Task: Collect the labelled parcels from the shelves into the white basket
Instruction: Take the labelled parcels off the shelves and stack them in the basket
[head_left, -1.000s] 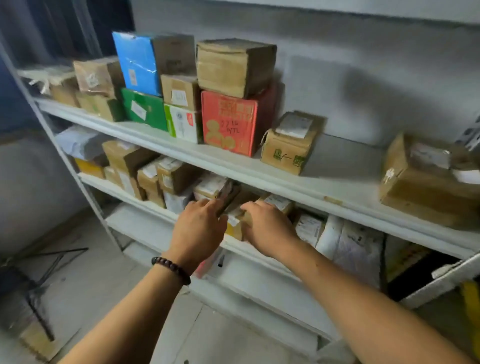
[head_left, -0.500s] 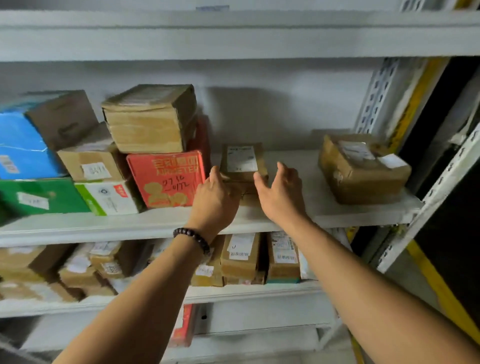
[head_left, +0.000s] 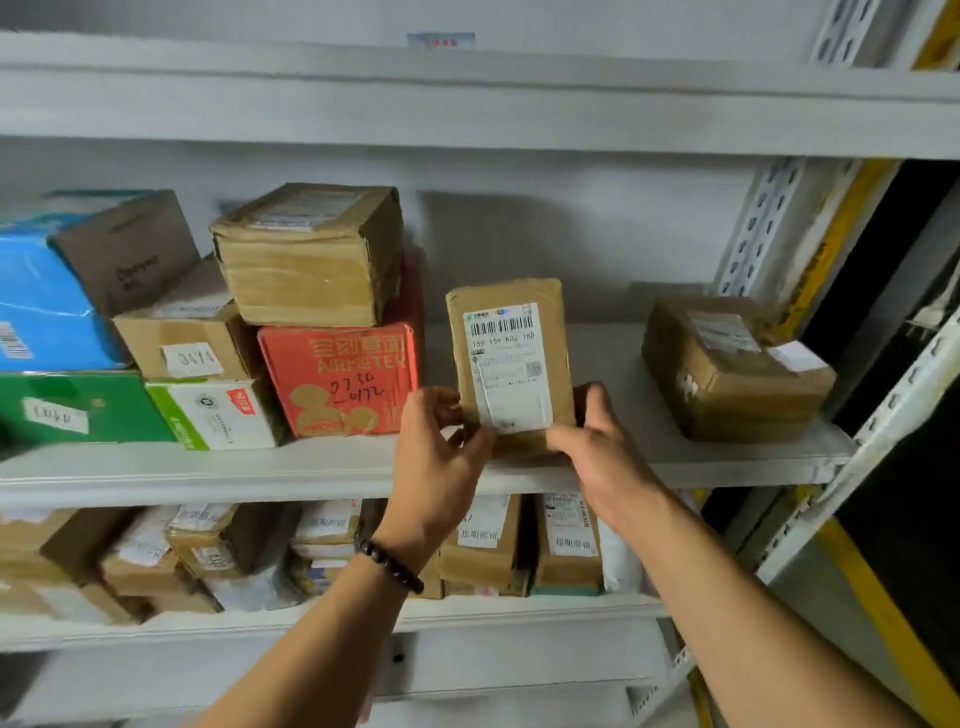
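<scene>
**White metal shelving** (head_left: 208, 473): several tiers of parcels. The middle shelf carries the items below.

**Stack, left half of middle shelf:**
- blue box (head_left: 41, 312) on a green box (head_left: 78, 410)
- small brown box (head_left: 192, 338) with a handwritten tag, on a white-and-green carton (head_left: 218, 415)
- tape-wrapped brown box (head_left: 311, 265) on a red carton (head_left: 337, 384) with numbers inked on its front

**Flat brown parcel** (head_left: 737, 374): lies at the shelf's right end and has two white labels on top.

**Lower-shelf parcels** (head_left: 483, 545): brown boxes stand in a row, labels facing out.

**Labelled parcel** (head_left: 556, 332): a slim brown cardboard box sealed in glossy tape, with creased edges. It stands upright on end at the front edge of the middle shelf, between the red carton and the flat brown parcel, touching neither. The hands cover its lower edge, so whether it touches the shelf cannot be told.

**Left hand** (head_left: 436, 462): thumb and fingers pinch the parcel's lower left corner.

**Right hand** (head_left: 602, 447): grips the lower right side, thumb on the front face and fingers behind.

**Shipping label** (head_left: 506, 369): white and covers most of the parcel's front face. It shows a barcode on top, "159 159 K02 160" beneath and a small QR code.

**Bead bracelet** (head_left: 389, 566): dark, on the left wrist.
</scene>
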